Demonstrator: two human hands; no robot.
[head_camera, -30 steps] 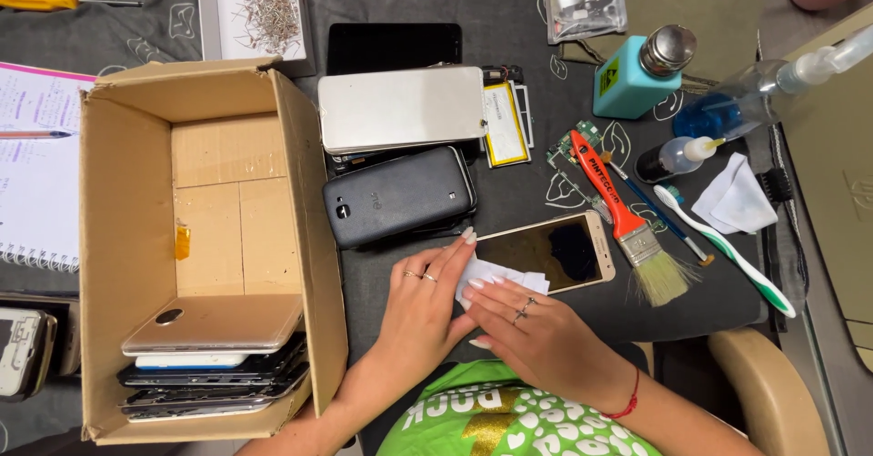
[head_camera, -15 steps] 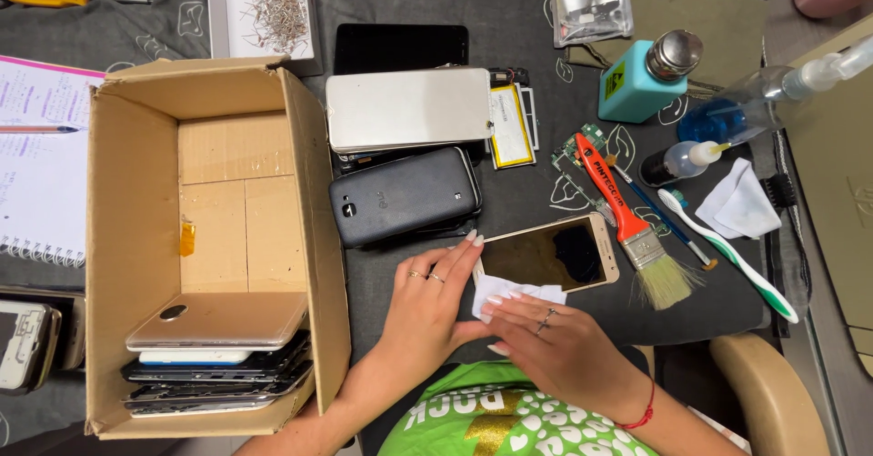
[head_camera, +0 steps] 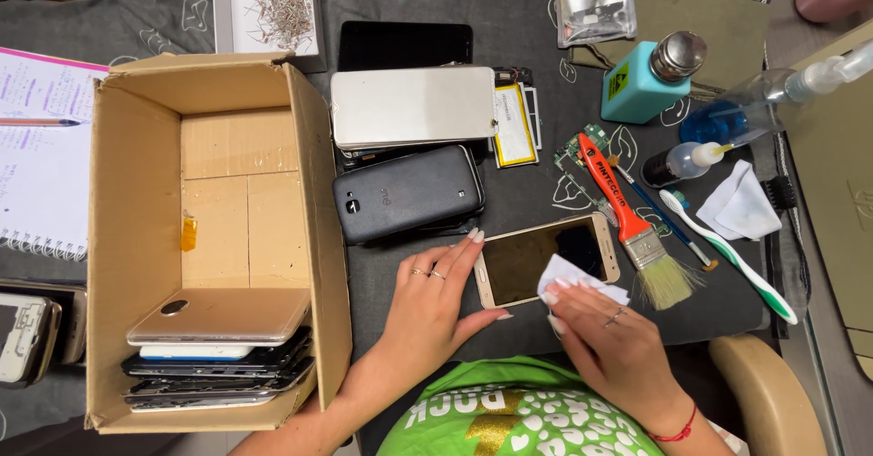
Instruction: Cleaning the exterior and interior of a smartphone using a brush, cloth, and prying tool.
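A gold-rimmed smartphone [head_camera: 532,258] lies face up on the dark mat. My left hand [head_camera: 430,303] rests flat against the phone's left end, fingers spread, steadying it. My right hand [head_camera: 611,342] presses a small white wipe [head_camera: 571,272] onto the lower right of the screen. Above the phone lie a dark grey phone [head_camera: 406,192] and a silver tablet-like device [head_camera: 412,106].
An open cardboard box [head_camera: 144,183] at left holds a stack of phones [head_camera: 218,351]. An orange-handled brush [head_camera: 627,220], a toothbrush [head_camera: 727,254], a teal dispenser [head_camera: 650,79], a squeeze bottle [head_camera: 691,158], a white cloth [head_camera: 741,206] and a spray bottle [head_camera: 755,106] sit at right. A notebook [head_camera: 41,147] lies far left.
My right hand has slid the white wipe rightward across the phone screen. My left hand keeps its place at the phone's left end.
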